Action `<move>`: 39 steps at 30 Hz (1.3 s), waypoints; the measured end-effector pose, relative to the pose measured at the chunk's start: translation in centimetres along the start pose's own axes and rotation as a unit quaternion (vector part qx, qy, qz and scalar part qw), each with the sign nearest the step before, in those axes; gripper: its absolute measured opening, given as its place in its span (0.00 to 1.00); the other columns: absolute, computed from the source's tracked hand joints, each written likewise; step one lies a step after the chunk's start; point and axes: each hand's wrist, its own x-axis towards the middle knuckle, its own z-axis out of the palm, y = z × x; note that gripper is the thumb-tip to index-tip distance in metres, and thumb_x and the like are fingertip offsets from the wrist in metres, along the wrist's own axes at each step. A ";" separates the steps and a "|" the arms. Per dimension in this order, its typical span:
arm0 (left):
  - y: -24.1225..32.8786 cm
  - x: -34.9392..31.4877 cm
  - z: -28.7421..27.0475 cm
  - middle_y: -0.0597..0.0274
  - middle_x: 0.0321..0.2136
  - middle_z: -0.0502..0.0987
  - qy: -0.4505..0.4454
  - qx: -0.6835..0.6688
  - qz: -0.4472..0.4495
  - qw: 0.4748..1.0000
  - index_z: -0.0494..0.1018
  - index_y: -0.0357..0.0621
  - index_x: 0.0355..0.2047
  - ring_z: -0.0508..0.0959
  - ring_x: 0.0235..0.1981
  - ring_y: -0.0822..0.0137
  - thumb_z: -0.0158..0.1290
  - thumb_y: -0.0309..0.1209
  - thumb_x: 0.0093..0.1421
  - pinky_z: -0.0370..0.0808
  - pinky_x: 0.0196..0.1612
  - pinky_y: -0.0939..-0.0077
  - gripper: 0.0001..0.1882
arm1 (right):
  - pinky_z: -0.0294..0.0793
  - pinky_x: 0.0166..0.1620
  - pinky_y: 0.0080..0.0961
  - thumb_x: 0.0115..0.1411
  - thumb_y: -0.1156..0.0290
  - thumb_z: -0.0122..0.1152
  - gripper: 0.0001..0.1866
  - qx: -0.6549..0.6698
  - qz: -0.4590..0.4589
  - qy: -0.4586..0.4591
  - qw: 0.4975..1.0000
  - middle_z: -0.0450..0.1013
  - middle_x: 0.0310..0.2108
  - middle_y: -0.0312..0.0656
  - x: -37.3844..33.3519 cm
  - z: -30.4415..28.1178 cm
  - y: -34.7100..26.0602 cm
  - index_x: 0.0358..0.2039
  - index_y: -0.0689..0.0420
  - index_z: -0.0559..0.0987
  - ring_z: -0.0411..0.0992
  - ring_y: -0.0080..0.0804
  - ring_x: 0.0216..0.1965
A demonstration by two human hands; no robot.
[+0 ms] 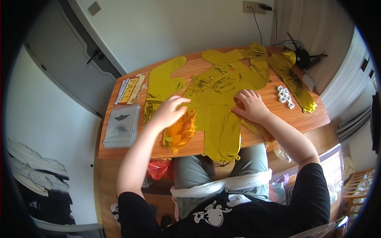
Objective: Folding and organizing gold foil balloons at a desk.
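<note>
Flat gold foil balloons (222, 105) lie spread over the wooden table. My left hand (170, 113) is over the foil at the left, fingers and thumb apart, with nothing seen between them. Just below it, a crumpled piece of foil (180, 133) shines orange near the front edge. My right hand (252, 106) rests on the right side of the foil, its fingers spread. Part of the foil under that palm is hidden. One lower end of the foil hangs slightly over the table's front edge, above my lap.
Clear plastic bags (122, 125) are stacked at the table's left, with a printed packet (129, 90) behind them. Several small white rolls (283, 96) sit at the right. A black router (303, 58) with cables stands at the back right corner, beside another gold foil strip (299, 89).
</note>
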 end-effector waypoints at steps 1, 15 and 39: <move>1.0 1.2 1.4 0.51 0.67 0.67 0.017 0.084 -0.008 0.996 0.66 0.47 0.68 0.64 0.70 0.57 0.47 0.49 0.73 0.60 0.72 0.54 0.29 | 0.65 0.61 0.45 0.59 0.49 0.67 0.26 -0.002 -0.001 0.011 1.000 0.72 0.51 0.41 0.0 0.0 -0.1 0.50 0.52 0.77 0.68 0.44 0.58; -1.0 5.5 5.4 0.54 0.77 0.47 -0.019 0.179 0.007 0.984 0.47 0.48 0.76 0.44 0.78 0.53 0.45 0.70 0.64 0.37 0.77 0.50 0.52 | 0.55 0.71 0.46 0.63 0.52 0.63 0.31 -0.017 -0.018 -0.141 0.990 0.68 0.65 0.45 2.8 -2.0 -0.1 0.62 0.54 0.74 0.61 0.46 0.69; -0.4 5.6 4.2 0.52 0.75 0.51 0.011 0.129 -0.019 0.991 0.49 0.50 0.76 0.44 0.78 0.56 0.49 0.65 0.65 0.28 0.76 0.42 0.49 | 0.61 0.67 0.45 0.63 0.48 0.63 0.30 -0.021 -0.077 -0.058 0.995 0.69 0.61 0.46 5.1 0.2 -1.0 0.59 0.52 0.76 0.63 0.49 0.64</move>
